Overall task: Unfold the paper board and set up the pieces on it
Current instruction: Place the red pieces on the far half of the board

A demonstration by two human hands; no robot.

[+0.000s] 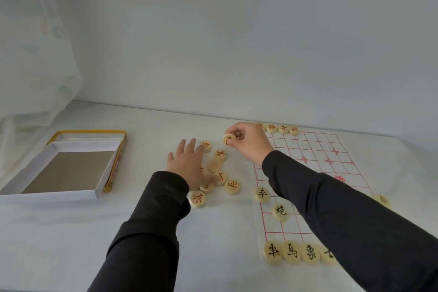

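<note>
The paper board (315, 149), white with a red grid, lies unfolded at the right. Black-lettered wooden discs stand along its near edge (291, 252), and two more sit on its left columns (280, 212). Red-lettered discs line the far edge (283, 129). A loose pile of red-lettered discs (220, 166) lies left of the board. My right hand (248, 142) pinches one red-lettered disc (229, 139), lifted above the pile. My left hand (189, 163) lies flat with spread fingers over the pile, touching several discs.
An open white box tray (104, 173) with a grey bottom sits at the left, on top of its yellow-edged lid (90, 131). A sheer curtain (30, 54) hangs at the far left. A pale wall stands just behind the table.
</note>
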